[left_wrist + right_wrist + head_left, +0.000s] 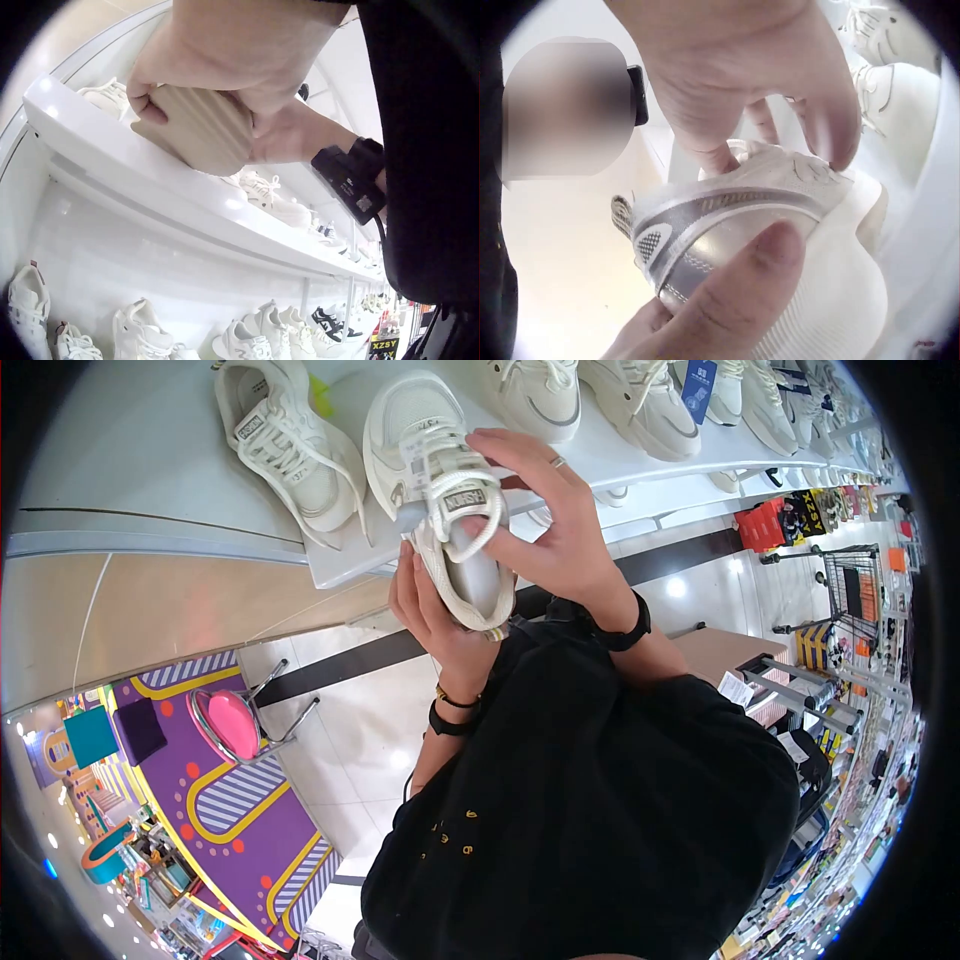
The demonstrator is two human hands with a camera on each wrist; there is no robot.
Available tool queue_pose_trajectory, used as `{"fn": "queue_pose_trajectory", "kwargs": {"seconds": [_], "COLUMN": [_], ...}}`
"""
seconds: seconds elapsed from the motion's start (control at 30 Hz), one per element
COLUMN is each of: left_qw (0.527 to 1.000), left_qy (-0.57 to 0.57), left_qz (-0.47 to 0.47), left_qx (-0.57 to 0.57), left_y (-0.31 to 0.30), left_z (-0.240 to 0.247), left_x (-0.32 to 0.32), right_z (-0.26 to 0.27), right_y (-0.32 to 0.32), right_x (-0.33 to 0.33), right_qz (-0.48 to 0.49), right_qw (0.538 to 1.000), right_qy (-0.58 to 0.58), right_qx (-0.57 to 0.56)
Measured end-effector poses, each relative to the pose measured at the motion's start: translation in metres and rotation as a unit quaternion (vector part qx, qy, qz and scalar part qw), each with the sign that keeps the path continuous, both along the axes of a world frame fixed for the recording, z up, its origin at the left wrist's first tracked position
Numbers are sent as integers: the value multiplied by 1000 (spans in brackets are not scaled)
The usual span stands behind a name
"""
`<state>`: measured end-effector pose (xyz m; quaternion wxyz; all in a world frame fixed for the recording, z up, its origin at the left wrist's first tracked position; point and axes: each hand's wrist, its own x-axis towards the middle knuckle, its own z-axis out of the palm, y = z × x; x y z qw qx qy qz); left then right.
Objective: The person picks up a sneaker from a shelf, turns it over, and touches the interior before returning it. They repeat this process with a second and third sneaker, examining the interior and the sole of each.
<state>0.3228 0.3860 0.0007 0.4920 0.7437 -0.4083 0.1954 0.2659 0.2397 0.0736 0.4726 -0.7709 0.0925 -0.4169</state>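
Note:
A cream lace-up shoe (415,435) is held above the shelf edge, its opening toward the body. My left hand (445,625) grips it from below near the heel; in the left wrist view, that hand (240,49) lies against the ribbed beige sole (199,131). The left thumb presses on the silver-grey side panel in the right wrist view. My right hand (565,525) bends over the laces, thumb at the tongue and fingers on the lacing, as the right wrist view also shows for this hand (739,67). A clear strip with a label lies across the laces.
On the white shelf (130,470), a similar shoe (290,455) with loose laces stands left of the held one, and several pale shoes (650,410) stand to the right. Lower shelves hold more shoes. A pink-seated chair (232,725) and a shopping cart (853,590) are on the floor.

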Motion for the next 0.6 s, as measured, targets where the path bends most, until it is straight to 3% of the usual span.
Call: {"fn": "queue_pose_trajectory", "kwargs": {"seconds": [0.03, 0.33, 0.6], "left_qw": [999, 998, 993], "left_qy": [-32, -69, -118], "left_qz": [-3, 1, -3], "left_qx": [8, 3, 3], "left_y": [1, -3, -8], "left_z": [-2, 5, 6], "left_x": [2, 1, 2], "right_z": [2, 3, -1], "right_y": [1, 3, 3], "right_x": [0, -8, -10], "right_qz": [-55, -84, -114], "right_qw": [994, 984, 987], "right_qy": [-23, -30, -69], "right_qx": [-93, -152, -90]}}
